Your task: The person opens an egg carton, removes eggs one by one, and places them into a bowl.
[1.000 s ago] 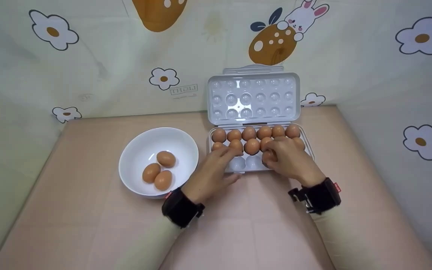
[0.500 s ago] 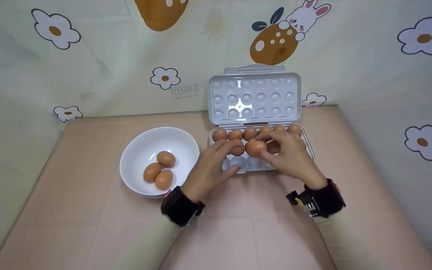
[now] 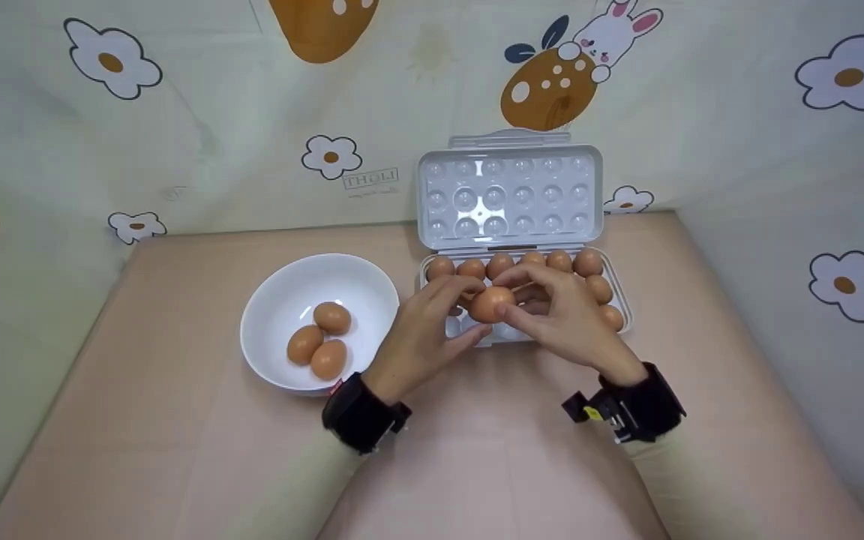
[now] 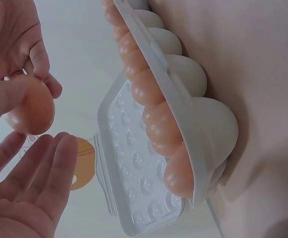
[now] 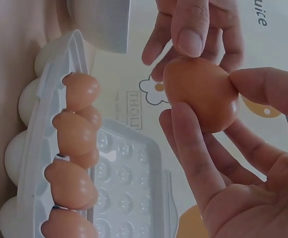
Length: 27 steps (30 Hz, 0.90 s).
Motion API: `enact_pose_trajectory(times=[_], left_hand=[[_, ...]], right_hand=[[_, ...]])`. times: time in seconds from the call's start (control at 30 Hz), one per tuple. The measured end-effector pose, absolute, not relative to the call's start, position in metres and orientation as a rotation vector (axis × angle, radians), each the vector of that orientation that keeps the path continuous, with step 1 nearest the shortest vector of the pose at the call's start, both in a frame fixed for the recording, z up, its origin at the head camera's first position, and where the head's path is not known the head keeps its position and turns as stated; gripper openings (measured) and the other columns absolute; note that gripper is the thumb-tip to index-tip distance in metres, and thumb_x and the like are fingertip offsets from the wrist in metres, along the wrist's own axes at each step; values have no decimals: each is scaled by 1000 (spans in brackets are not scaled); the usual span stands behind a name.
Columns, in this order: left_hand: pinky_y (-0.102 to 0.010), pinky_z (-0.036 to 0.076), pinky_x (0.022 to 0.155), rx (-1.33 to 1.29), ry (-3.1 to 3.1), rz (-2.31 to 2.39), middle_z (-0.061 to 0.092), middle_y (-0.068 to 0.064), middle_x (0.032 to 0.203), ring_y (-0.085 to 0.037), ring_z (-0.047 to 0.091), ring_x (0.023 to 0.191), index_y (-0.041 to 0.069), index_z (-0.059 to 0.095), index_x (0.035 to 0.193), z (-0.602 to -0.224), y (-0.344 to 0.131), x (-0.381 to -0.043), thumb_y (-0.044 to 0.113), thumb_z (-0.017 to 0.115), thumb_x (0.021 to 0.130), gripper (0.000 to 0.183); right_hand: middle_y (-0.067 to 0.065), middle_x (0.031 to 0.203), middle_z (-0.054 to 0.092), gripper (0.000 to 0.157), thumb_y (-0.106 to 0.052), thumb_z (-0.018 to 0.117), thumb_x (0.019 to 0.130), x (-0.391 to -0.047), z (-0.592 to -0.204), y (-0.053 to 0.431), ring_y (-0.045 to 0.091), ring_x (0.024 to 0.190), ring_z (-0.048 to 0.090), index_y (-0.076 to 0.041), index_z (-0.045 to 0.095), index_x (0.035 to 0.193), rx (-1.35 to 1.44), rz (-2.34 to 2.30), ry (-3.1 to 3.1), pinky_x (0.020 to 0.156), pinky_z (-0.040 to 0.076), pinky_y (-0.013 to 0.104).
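My right hand [image 3: 563,315] holds a brown egg [image 3: 490,305] above the egg box [image 3: 631,322], thumb on the near side and fingers behind. My left hand [image 3: 424,330] is spread at the egg's left end, thumb and fingers apart. In the right wrist view, the left thumb [image 5: 190,39] has its tip right at the egg's rim, while the right hand [image 5: 253,193] pinches the shell. The left wrist view shows the raised egg [image 4: 37,111] beside the box. Brown eggs fill the back row, and another egg [image 3: 612,318] sits front right; both hands cover much of the middle.
A white bowl [image 3: 267,300] with three eggs [image 3: 328,360] stands left of the box, close to my left wrist. The box's lid [image 3: 511,199] leans upright against the patterned backdrop [image 3: 214,112]. Pink cloth [image 3: 462,465] covers the table.
My right hand has lifted an egg from around the box's middle and carried it left and toward me, up to my left fingertips. The left hand has hardly moved; its fingers stay spread.
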<state>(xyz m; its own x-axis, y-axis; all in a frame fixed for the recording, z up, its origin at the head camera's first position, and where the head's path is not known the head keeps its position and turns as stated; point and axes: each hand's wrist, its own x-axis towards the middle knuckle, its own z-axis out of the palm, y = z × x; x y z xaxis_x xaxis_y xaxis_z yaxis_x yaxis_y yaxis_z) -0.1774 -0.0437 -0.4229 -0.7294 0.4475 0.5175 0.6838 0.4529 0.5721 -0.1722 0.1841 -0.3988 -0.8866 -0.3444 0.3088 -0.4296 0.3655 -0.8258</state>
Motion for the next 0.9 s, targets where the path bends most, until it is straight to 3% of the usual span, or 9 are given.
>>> enact_pose_trajectory(times=[0.33, 0.6, 0.77, 0.9], left_hand=[[-27, 58, 95, -988, -2363, -1127, 69, -5, 122, -15, 66, 111, 9, 65, 128, -424, -43, -176, 23, 89, 89, 48], [-22, 54, 101, -991, -2377, -1086, 69, -2, 123, -13, 65, 112, 12, 66, 129, -421, -48, -178, 20, 89, 88, 48], [-19, 53, 100, -980, -2396, -1078, 65, -1, 122, -12, 65, 109, 12, 66, 126, -413, -55, -177, 17, 89, 88, 45], [-19, 55, 97, -963, -2418, -1064, 66, -1, 122, -12, 64, 108, 12, 65, 125, -406, -63, -176, 15, 89, 88, 45]], right_hand=[[12, 122, 66, 31, -6, 78, 96, -169, -401, 176, 26, 107, 74, 0, 65, 124, 722, 1656, -2539, 91, 62, 33], [6, 121, 69, 32, -14, 80, 97, -169, -401, 178, 22, 108, 75, -5, 67, 125, 818, 1524, -2544, 93, 61, 34], [0, 117, 73, 31, -11, 80, 96, -167, -395, 182, 19, 106, 75, -7, 69, 124, 862, 1382, -2539, 92, 62, 40], [-4, 118, 71, 37, -9, 83, 92, -165, -389, 188, 14, 108, 71, -10, 70, 127, 901, 1187, -2540, 92, 61, 36]])
